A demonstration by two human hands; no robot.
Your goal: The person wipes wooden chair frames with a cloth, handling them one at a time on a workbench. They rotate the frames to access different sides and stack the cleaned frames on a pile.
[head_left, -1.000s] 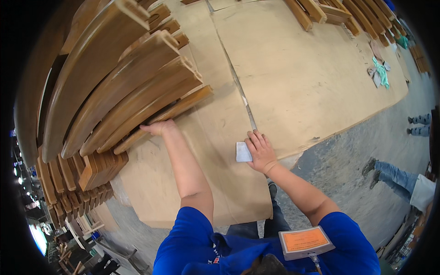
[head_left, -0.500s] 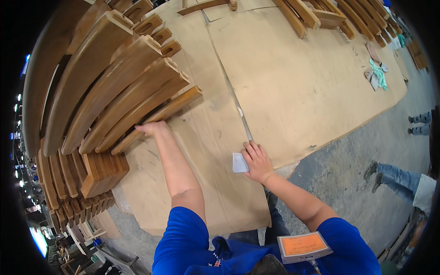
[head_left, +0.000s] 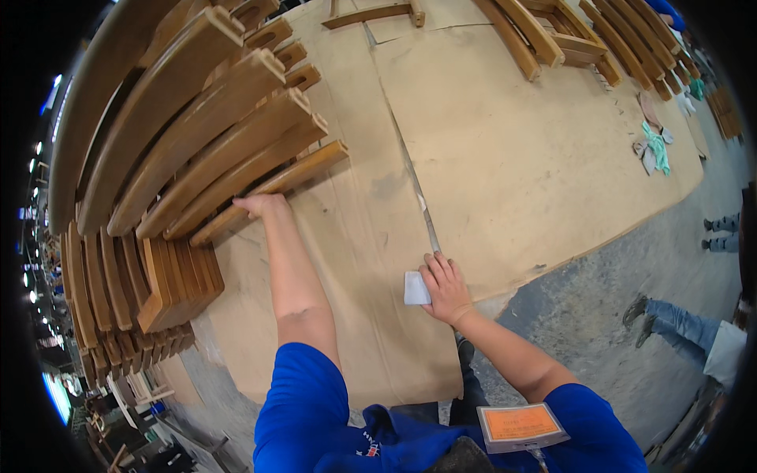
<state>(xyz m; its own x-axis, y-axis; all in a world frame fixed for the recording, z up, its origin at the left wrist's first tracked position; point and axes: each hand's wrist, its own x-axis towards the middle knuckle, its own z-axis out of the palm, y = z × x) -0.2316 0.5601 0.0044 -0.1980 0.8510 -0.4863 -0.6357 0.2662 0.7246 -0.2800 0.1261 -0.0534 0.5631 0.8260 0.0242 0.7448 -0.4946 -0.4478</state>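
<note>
On the left, several curved brown wooden frames stand in a tight row. My left hand [head_left: 264, 206] grips the curved top rail of the nearest wooden frame [head_left: 307, 165], its fingers partly hidden behind the wood. Close to the table's near edge, my right hand [head_left: 447, 288] rests palm down. A small pale grey sanding pad [head_left: 415, 288] sticks out under its thumb side, pinched between thumb and palm, and the hand covers the rest of it.
Brown paper [head_left: 505, 158] covers the table, with a dark seam running lengthwise. More wooden frames [head_left: 516, 39] stand at the far edge. Crumpled rags [head_left: 653, 150] lie at the far right. Beyond the table's right edge, another person's jeans-clad legs [head_left: 678, 323] show on the concrete floor.
The view has shifted slightly, so the table and far frames sit lower in the picture. Both hands keep their places on the frame and the pad.
</note>
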